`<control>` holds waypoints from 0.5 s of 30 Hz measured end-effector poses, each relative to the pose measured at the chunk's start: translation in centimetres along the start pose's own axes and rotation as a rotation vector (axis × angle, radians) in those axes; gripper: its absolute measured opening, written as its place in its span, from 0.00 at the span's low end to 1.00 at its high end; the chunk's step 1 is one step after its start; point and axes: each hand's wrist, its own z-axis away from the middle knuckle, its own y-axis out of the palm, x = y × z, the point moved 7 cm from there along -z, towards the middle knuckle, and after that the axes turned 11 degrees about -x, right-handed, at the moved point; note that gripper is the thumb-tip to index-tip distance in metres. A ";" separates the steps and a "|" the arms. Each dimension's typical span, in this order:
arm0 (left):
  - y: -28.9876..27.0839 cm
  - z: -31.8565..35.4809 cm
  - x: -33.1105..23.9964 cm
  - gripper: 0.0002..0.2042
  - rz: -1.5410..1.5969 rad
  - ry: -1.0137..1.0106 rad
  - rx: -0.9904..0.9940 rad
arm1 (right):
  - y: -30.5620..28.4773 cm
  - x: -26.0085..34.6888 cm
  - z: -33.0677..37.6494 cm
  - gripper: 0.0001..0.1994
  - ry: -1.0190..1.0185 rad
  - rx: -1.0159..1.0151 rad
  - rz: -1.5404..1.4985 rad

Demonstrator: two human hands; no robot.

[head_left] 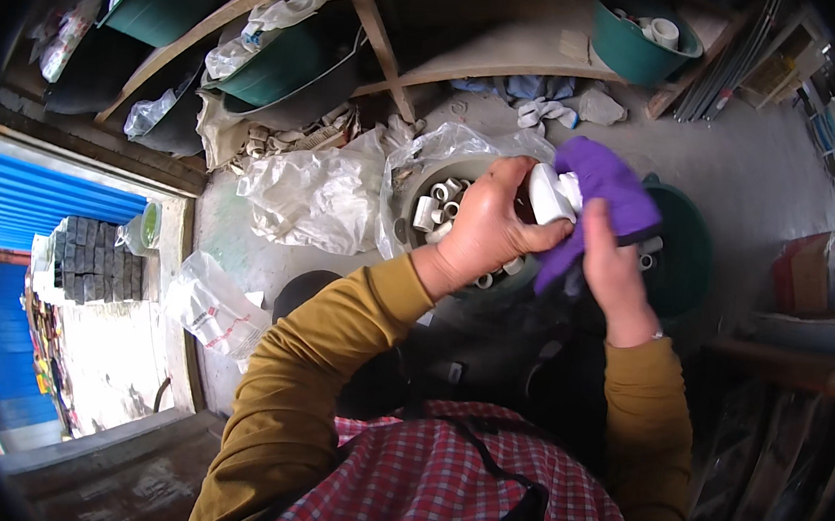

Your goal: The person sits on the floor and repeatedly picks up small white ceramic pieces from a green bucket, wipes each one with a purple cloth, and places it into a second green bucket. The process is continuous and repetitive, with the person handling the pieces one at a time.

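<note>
My left hand (482, 222) grips a white plastic pipe fitting (550, 195) between thumb and fingers, above the tubs. In my right hand (619, 280) is a purple cloth (613, 191), draped over the right end of the fitting and pressed to it. Part of the fitting is hidden under the cloth, and the right fingers are slightly blurred. Below my left hand stands a round tub (406, 202) lined with clear plastic, with several small white pipe fittings (426, 213) in it. A dark green tub (687, 256) below my right hand also holds a few white pieces.
Crumpled clear plastic bags (308, 195) lie on the floor to the left. Wooden shelves (378, 41) at the back carry green tubs (286, 62). A green basin (639, 51) of white fittings sits at the far right. A doorway with stacked grey blocks (96, 260) is at left.
</note>
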 end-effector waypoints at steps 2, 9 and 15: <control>-0.1 0.3 -1.4 0.29 -0.138 0.214 -0.134 | 0.0 -1.3 0.4 0.14 0.214 -0.073 -0.052; 2.2 0.3 -0.7 0.25 -0.021 0.108 -0.021 | -2.5 -4.4 3.0 0.15 0.831 -0.288 -0.012; 8.4 2.5 7.9 0.16 0.830 -1.120 0.045 | -3.7 -0.7 1.5 0.08 0.038 -0.159 0.033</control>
